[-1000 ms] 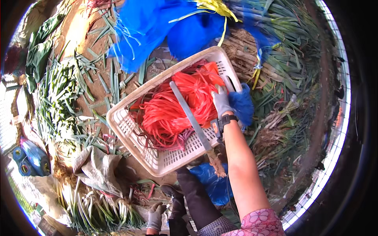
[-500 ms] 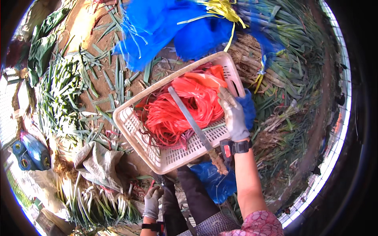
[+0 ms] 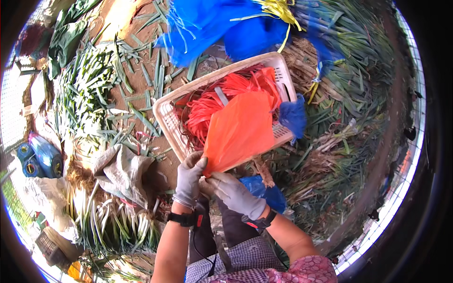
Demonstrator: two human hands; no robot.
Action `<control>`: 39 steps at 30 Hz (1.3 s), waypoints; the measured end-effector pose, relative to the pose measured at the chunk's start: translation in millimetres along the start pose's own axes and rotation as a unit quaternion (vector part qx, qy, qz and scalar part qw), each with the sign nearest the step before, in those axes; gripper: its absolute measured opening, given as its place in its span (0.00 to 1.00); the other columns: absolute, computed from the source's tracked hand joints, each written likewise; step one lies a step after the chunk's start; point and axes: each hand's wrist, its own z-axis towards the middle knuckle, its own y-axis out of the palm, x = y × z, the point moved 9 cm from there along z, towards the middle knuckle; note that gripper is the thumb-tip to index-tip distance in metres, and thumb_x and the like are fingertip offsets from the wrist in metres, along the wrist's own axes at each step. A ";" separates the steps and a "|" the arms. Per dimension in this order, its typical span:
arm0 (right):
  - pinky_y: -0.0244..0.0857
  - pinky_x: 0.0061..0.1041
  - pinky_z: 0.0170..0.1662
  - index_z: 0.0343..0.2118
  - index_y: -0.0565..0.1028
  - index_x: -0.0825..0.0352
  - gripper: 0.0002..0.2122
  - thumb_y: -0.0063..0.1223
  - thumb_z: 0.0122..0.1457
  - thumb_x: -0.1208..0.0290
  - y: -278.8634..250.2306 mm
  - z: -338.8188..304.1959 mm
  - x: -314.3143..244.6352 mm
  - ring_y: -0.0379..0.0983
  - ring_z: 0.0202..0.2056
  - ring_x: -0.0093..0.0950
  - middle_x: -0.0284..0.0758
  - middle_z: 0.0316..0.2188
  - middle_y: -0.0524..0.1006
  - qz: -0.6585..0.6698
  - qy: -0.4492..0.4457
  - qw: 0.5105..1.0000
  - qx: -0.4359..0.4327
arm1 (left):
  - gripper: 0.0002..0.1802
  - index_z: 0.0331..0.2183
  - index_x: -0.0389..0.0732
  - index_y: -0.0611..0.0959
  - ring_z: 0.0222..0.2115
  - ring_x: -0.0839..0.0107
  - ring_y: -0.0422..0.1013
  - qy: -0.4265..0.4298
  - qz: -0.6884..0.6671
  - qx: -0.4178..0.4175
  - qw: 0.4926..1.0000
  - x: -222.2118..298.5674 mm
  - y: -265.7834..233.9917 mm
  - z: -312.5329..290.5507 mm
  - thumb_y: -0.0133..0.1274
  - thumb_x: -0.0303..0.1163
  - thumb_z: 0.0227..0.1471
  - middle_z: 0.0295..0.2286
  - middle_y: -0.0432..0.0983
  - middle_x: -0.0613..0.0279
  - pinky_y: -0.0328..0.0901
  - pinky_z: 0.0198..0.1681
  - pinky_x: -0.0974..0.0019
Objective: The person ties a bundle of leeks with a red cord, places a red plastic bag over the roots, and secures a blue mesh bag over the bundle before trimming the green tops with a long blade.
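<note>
Both my hands wear pale grey gloves and meet at the near corner of a thin orange plastic sheet. My left hand pinches that corner between thumb and fingers. Right beside it, my right hand has its fingers closed at the same edge. The sheet spreads over a white slatted basket that holds a tangle of red plastic strips. A long blade lies across the basket, mostly covered by the sheet. Its rough wooden handle sticks out over the near rim.
Leeks are heaped on the right, and more green onions lie at left. Blue netting with yellow ties sits beyond the basket. A crumpled sack and blue rolls are at left; a blue plastic bag lies below the basket.
My right hand has drawn the orange sheet from the basket toward me, over the blade. My left hand has risen from low beside my leg to the sheet's corner.
</note>
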 end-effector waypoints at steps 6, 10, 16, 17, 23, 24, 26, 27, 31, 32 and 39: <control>0.65 0.27 0.49 0.38 0.77 0.72 0.09 0.49 0.54 0.79 -2.8 -34.4 60.2 0.71 0.46 0.32 0.40 0.45 0.73 0.095 0.129 0.982 0.096 | 0.04 0.30 0.37 0.78 0.21 0.82 0.68 0.019 -0.055 0.141 0.988 -12.2 -63.5 -17.8 0.52 0.27 0.54 0.23 0.74 0.70 0.62 0.25 0.78; 0.66 0.20 0.39 0.39 0.74 0.71 0.10 0.52 0.53 0.80 -77.7 -21.4 102.1 0.74 0.37 0.24 0.36 0.33 0.76 0.196 0.260 0.917 0.230 | 0.08 0.33 0.36 0.76 0.23 0.78 0.71 0.010 -0.074 0.202 0.977 -13.0 -109.6 -54.8 0.52 0.31 0.55 0.26 0.76 0.64 0.67 0.26 0.74; 0.62 0.24 0.52 0.50 0.68 0.73 0.17 0.49 0.57 0.79 -186.0 97.9 123.4 0.69 0.49 0.28 0.40 0.48 0.73 0.079 0.110 0.947 0.291 | 0.11 0.33 0.35 0.77 0.27 0.74 0.73 0.040 -0.074 0.263 0.961 -22.4 -175.1 -98.2 0.49 0.34 0.57 0.29 0.77 0.62 0.69 0.33 0.70; 0.62 0.25 0.53 0.52 0.67 0.72 0.18 0.49 0.57 0.79 -191.6 119.7 121.3 0.69 0.50 0.29 0.41 0.49 0.72 0.083 0.098 0.949 0.287 | 0.11 0.35 0.34 0.78 0.30 0.72 0.73 0.045 -0.107 0.281 0.953 -21.8 -188.9 -104.6 0.49 0.33 0.57 0.31 0.78 0.59 0.68 0.37 0.67; 0.64 0.34 0.50 0.52 0.69 0.66 0.20 0.51 0.56 0.67 -197.1 202.7 108.0 0.71 0.48 0.41 0.49 0.44 0.75 -0.047 0.138 0.951 0.272 | 0.17 0.41 0.34 0.76 0.38 0.68 0.71 0.152 -0.034 0.318 0.935 37.3 -207.9 -130.2 0.45 0.38 0.59 0.39 0.75 0.57 0.67 0.42 0.64; 0.64 0.37 0.49 0.53 0.68 0.64 0.22 0.52 0.55 0.64 -197.5 209.8 108.8 0.71 0.47 0.44 0.50 0.43 0.75 -0.075 0.111 0.952 0.276 | 0.17 0.43 0.34 0.75 0.40 0.66 0.71 0.142 0.020 0.298 0.944 41.5 -214.8 -127.4 0.45 0.37 0.59 0.41 0.74 0.57 0.67 0.44 0.63; 0.64 0.36 0.49 0.53 0.68 0.65 0.23 0.53 0.54 0.65 -174.0 232.2 113.8 0.71 0.46 0.45 0.49 0.43 0.75 -0.034 0.160 0.958 0.237 | 0.17 0.46 0.35 0.73 0.44 0.66 0.69 0.114 -0.083 0.355 0.924 48.8 -227.6 -128.9 0.40 0.35 0.61 0.44 0.71 0.58 0.66 0.47 0.61; 0.63 0.36 0.49 0.53 0.67 0.65 0.23 0.54 0.54 0.65 -168.6 238.3 111.9 0.71 0.46 0.46 0.49 0.42 0.75 -0.025 0.171 0.956 0.239 | 0.17 0.46 0.35 0.74 0.43 0.66 0.70 0.135 -0.076 0.367 0.917 48.6 -244.5 -127.8 0.41 0.36 0.61 0.43 0.72 0.58 0.66 0.46 0.61; 0.60 0.34 0.54 0.54 0.66 0.67 0.25 0.54 0.53 0.66 -179.0 268.4 107.9 0.66 0.52 0.44 0.50 0.50 0.70 -0.093 0.173 0.947 0.254 | 0.24 0.51 0.36 0.69 0.45 0.63 0.68 0.065 -0.119 0.377 0.916 36.7 -289.0 -109.7 0.49 0.36 0.55 0.46 0.70 0.55 0.65 0.48 0.59; 0.60 0.34 0.54 0.54 0.66 0.67 0.25 0.54 0.53 0.66 -189.5 271.5 118.0 0.66 0.52 0.44 0.50 0.50 0.70 -0.099 0.180 0.942 0.264 | 0.21 0.48 0.34 0.72 0.43 0.63 0.69 0.061 -0.079 0.345 0.933 42.9 -284.8 -95.9 0.48 0.35 0.56 0.45 0.71 0.55 0.66 0.46 0.59; 0.60 0.30 0.54 0.55 0.64 0.69 0.26 0.54 0.54 0.66 -197.5 284.9 155.3 0.67 0.53 0.39 0.46 0.51 0.71 -0.040 0.298 0.912 0.280 | 0.18 0.45 0.35 0.74 0.42 0.61 0.71 -0.026 -0.111 0.249 0.962 60.8 -259.3 -25.6 0.47 0.36 0.57 0.43 0.73 0.55 0.68 0.44 0.56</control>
